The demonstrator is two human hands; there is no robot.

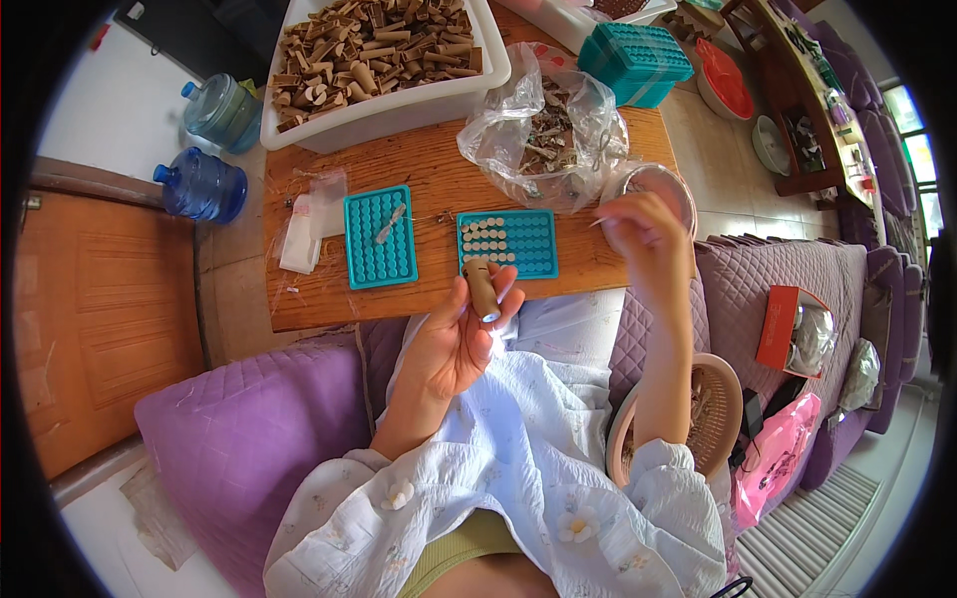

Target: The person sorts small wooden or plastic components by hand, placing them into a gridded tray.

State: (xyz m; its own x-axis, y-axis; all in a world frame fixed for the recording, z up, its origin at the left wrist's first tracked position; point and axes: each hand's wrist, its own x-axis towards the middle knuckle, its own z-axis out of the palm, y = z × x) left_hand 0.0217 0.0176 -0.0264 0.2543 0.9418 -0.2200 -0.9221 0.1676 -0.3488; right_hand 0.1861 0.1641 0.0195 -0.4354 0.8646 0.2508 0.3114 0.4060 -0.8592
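In my left hand (451,344) is a short brown cardboard tube (482,287), tilted, its near end bright bluish-white. My fingers wrap around it at the table's front edge. Just beyond it lies a teal tray (533,244) of round cells; pale discs (486,239) fill its left part. My right hand (638,227) is over the near side of a round, pale tub (675,179). Its thumb and fingers come together in a pinch, with a thin pale tip showing at the left. What the pinch holds is too small to make out.
Left of centre lies a second teal tray (379,244) with a small clear wrapper on it. Behind stand a white bin (399,115) of brown tube pieces, a plastic bag (498,149) of scraps and stacked teal trays (638,60). A woven basket (723,399) sits by my right arm.
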